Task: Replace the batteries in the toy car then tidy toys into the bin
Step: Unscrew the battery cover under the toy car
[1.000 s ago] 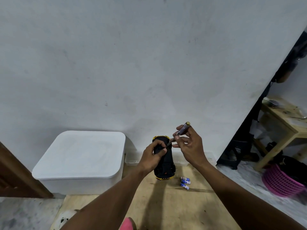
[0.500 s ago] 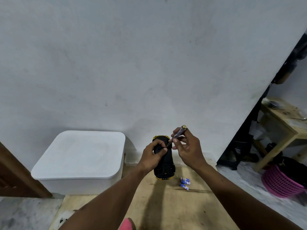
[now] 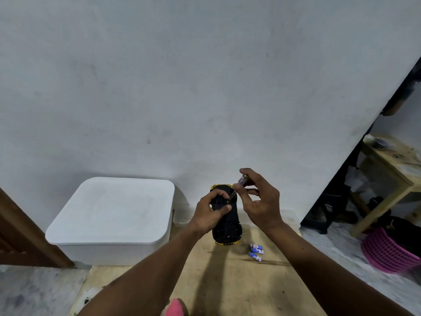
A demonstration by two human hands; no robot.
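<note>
Above the wooden board: both hands busy on the toy car

Above the wooden board point(image 3: 227, 283), the right hand point(image 3: 262, 201) pinches the handle of a small screwdriver point(image 3: 239, 184) between thumb and first fingers, with the other fingers loosely spread. The screwdriver slants down to the left, and its tip meets the black underside of the toy car point(image 3: 227, 226). The left hand point(image 3: 211, 210) grips the far half of the car, fingers curled round one side and the thumb laid across the underside beside the tip. The car is turned belly towards the camera, yellow trim showing at both ends. Whether its near end rests on the board cannot be told.

Three small blue-and-white batteries point(image 3: 256, 248) lie on the board just right of the car's near end. To the left, against the pale wall point(image 3: 205, 87), sits a white bin point(image 3: 111, 215) with its lid on. Behind the car, a low clear container point(image 3: 181, 218) stands along the wall. Well off to the right are a pink basket point(image 3: 387, 252) on the floor and a wooden table point(image 3: 391, 165) beyond it.
</note>
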